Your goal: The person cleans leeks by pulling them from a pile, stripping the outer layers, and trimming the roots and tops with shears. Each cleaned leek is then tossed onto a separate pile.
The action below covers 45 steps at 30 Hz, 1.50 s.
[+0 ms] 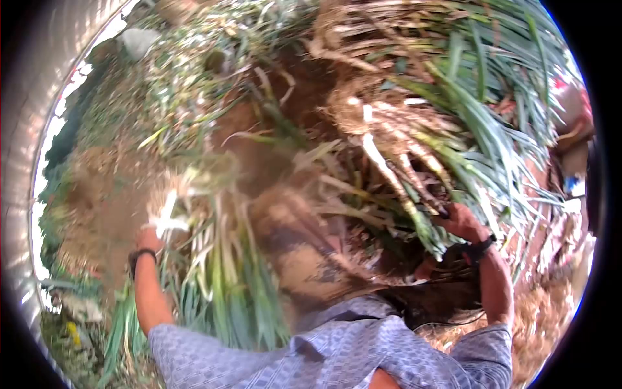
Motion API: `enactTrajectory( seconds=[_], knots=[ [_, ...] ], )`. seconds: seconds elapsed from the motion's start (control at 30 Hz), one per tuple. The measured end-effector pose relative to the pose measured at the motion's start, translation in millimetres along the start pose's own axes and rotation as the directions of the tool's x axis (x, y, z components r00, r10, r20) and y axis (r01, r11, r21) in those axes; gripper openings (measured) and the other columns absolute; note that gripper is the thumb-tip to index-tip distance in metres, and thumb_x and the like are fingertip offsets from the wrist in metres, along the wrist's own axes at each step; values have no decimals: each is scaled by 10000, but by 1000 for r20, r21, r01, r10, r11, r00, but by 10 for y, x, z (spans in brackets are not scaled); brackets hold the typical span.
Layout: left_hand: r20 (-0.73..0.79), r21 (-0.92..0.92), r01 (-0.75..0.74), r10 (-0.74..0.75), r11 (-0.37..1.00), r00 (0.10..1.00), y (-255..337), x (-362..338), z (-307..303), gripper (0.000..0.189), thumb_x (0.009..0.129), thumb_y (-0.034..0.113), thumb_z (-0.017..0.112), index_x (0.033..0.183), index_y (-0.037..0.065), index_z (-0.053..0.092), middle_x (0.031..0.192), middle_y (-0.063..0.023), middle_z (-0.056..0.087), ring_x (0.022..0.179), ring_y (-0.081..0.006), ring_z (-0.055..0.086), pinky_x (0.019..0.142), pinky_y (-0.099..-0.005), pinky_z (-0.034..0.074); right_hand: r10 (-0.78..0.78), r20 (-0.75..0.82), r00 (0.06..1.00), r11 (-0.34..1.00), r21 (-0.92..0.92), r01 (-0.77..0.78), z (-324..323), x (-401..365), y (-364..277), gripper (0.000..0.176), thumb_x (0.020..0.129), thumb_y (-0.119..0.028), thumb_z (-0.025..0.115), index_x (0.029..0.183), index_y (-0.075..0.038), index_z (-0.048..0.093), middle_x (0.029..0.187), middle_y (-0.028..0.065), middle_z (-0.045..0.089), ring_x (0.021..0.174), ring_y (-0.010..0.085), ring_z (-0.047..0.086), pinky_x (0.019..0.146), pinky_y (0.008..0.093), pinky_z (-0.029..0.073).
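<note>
Evidently, a bundle of pale-based stalks (207,259) is held over the soil (110,207) by the left hand (148,241), grip closed round it; the right hand (463,223) is clenched on the leafy clump (414,162); stems could be snapped short, or the bundle spilled, if wrenched sharply.

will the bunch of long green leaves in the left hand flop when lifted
Probably floppy: the bunch of long green leaves with pale stalks trails loosely from the left hand. Likely light, since one hand holds it.
</note>
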<state>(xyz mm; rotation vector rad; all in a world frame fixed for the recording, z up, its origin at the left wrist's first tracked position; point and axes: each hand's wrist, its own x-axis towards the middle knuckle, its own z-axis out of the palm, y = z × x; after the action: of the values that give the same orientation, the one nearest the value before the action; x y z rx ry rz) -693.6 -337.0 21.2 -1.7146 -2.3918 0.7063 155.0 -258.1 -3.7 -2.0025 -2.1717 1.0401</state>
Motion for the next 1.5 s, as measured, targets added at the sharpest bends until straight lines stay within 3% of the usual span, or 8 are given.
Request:
enactTrajectory(
  seconds=[0.13, 0.3, 0.5, 0.6, 0.7, 0.73, 1.03, 1.5],
  knots=[
    [-54, -542, -16, -16, 840, 998, 1278, 115, -542, 270, 821, 210, 692, 964, -13, 639, 788, -162, 658, 762, -288, 637, 747, -398, 505, 118, 121, 986, 993, -34, -115, -153, -142, -153, 447, 861, -391, 667, 1210, -112, 652, 1046, 172, 694, 947, 319, 664, 820, 421, 516],
    [-422, -902, -361, 312, -236, 851, 3500, -728, -2256, 120, 953, 125, 581, 969, 39, 663, 846, -81, 699, 775, -145, 683, 709, -286, 575, 93, 74, 993, 995, 17, -94, -126, -219, -26, 449, 847, -449, 659, 1050, -49, 688, 868, 176, 689, 807, 322, 657, 741, 434, 497],
    [-17, -865, 408, 830, -293, 558, 5672, -930, -1036, 615, 893, 195, 692, 1414, 28, 411, 1333, -179, 548, 1197, -236, 564, 1013, -360, 476, 162, 124, 979, 987, -42, -158, 1, -365, 308, 514, 845, -538, 633, 899, -30, 691, 773, 163, 673, 701, 316, 647, 693, 428, 512],
    [-111, -962, 98, 695, -254, 710, 6743, -985, -56, 667, 858, 335, 726, 1321, -63, 461, 1277, -135, 564, 1166, -250, 547, 999, -323, 437, 180, 173, 968, 983, -78, -169, 38, -437, 305, 504, 851, -536, 632, 960, -50, 709, 807, 174, 686, 736, 324, 665, 715, 424, 523],
    [137, -985, 166, 750, 36, 648, 6890, -952, -374, 471, 838, 338, 742, 1124, -13, 611, 1046, -81, 650, 962, -223, 611, 872, -319, 469, 124, 159, 979, 990, -88, -111, 69, -520, 379, 501, 860, -529, 627, 1013, -59, 714, 832, 195, 688, 764, 350, 668, 731, 434, 523],
    [131, -823, 483, 728, -298, 673, 6948, -1111, -413, 292, 847, 318, 726, 953, 54, 661, 857, -26, 647, 800, -188, 603, 774, -314, 464, 127, 154, 980, 990, -83, -116, 60, -527, 383, 502, 861, -530, 624, 997, -55, 712, 834, 198, 688, 770, 354, 667, 729, 438, 520],
    [-168, -502, 345, 481, -793, 860, 6096, -762, -1383, 281, 929, 338, 656, 1048, 88, 611, 1015, -83, 636, 990, -210, 617, 861, -387, 521, -95, -62, 994, 995, -48, 92, 13, -580, 271, 465, 840, -490, 642, 785, -29, 672, 694, 201, 646, 658, 388, 633, 637, 470, 498],
    [-293, -353, 494, 595, -795, 748, 5815, -85, -2122, 421, 963, 446, 547, 1220, 112, 553, 1081, -73, 620, 1052, -244, 590, 947, -420, 475, -200, -335, 921, 975, -161, 154, 41, -132, -96, 447, 858, -487, 616, 858, -43, 667, 676, 178, 656, 611, 365, 636, 575, 471, 494]
  ],
)
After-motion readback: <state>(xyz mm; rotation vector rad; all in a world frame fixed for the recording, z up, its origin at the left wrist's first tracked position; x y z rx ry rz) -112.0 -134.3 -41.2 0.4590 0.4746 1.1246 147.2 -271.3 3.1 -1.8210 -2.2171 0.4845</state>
